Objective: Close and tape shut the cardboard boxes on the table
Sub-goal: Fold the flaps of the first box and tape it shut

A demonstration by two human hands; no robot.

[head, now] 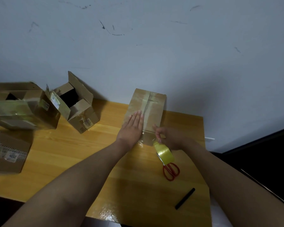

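A closed cardboard box [154,105] lies on the wooden table [72,145] against the wall, with clear tape running along its top seam. My left hand [132,126] presses flat on the box's near left part, fingers straight. My right hand [168,138] grips a yellowish tape roll [165,153] at the box's near right corner, its fingers pinching the tape strip that stretches from the roll across the near edge. An open box [79,108] with raised flaps stands at the back left.
Red-handled scissors [170,171] lie just behind the tape roll on the table. A black marker [184,198] lies near the front right edge. A large open taped box [23,110] and a labelled closed box [8,153] sit at the far left.
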